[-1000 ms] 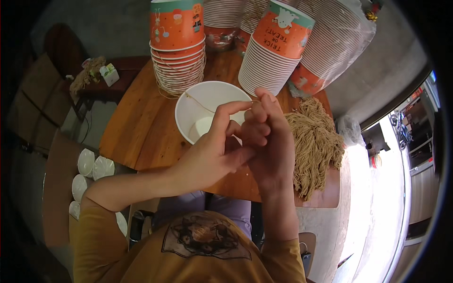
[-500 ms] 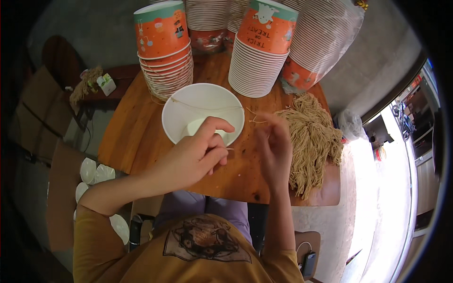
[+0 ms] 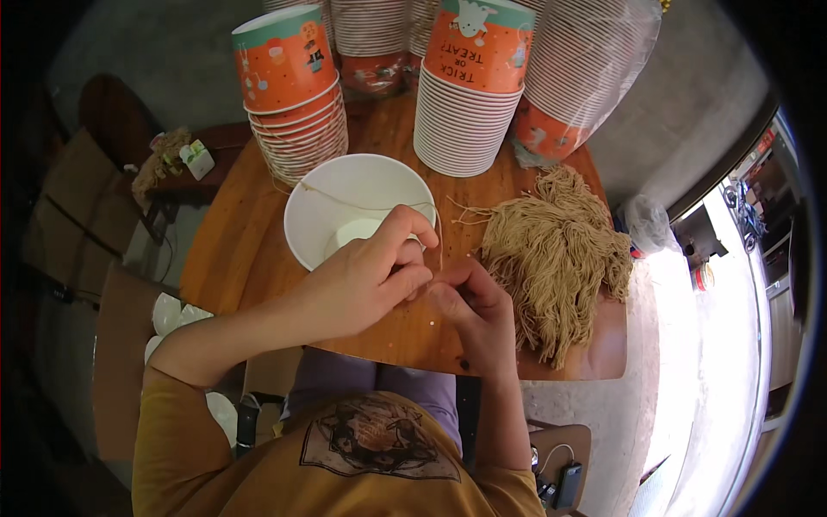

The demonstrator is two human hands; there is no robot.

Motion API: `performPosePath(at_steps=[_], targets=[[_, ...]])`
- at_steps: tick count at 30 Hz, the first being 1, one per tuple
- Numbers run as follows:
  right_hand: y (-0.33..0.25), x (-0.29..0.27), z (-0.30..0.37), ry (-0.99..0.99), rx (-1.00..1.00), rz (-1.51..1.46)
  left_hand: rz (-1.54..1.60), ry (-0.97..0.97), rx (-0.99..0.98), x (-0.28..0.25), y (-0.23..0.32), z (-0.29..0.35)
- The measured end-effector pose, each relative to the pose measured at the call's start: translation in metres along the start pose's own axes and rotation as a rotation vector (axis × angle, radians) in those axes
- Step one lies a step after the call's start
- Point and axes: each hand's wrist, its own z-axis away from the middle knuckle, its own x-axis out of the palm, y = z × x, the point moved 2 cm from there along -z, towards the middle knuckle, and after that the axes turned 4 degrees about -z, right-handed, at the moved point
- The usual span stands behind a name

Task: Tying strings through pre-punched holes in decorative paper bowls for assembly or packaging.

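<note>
- Head view, nearest me: my mustard shirt (image 3: 258, 478) with a dark print, and my purple trousers (image 3: 413, 388) just under the desk edge.
- My right hand (image 3: 478, 319) is above the front of the desk, thumb and forefinger drawn close together; I cannot tell whether they pinch anything.
- My left hand (image 3: 357, 280) is just beside it, fingers curled in and thumb laid toward them; what they may grip is hidden.
- A thin tan strand (image 3: 442, 246) runs down from near the bucket rim to where my fingertips almost meet.
- The white bucket (image 3: 301, 228) stands on the desk (image 3: 250, 267) just beyond my left hand, its open mouth facing me, partly covered by my fingers. A thin cord (image 3: 362, 205) crosses its opening.
- A heap of tan string (image 3: 551, 267) lies to the right, loose ends trailing toward the bucket.
- Behind the bucket rise two stacks of nested orange buckets: the left stack (image 3: 289, 77), with cords hanging around its rims, and the right stack (image 3: 474, 86).
- Farther back, more stacked buckets (image 3: 573, 77) are in clear plastic.
- Beyond to the left, a small white box (image 3: 198, 161) sits beside more tan string (image 3: 159, 168).
</note>
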Motion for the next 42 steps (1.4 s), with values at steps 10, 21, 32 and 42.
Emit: performPosePath(at_steps=[10, 21, 32, 42], targets=[[-0.015, 0.016, 0.003, 0.06, 0.09, -0.12, 0.067, -0.044, 0.022, 0.002, 0.001, -0.002], [0.003, 0.002, 0.001, 0.36, -0.152, 0.194, -0.289, 0.258, 0.279, -0.006, -0.024, -0.005], [0.01, 0.023, 0.004, 0.396, -0.34, 0.662, -0.357, 0.096, 0.09, -0.021, -0.039, 0.014], [0.017, 0.031, 0.003, 0.419, -0.372, 0.717, -0.318, 0.097, 0.062, -0.021, -0.041, 0.014]])
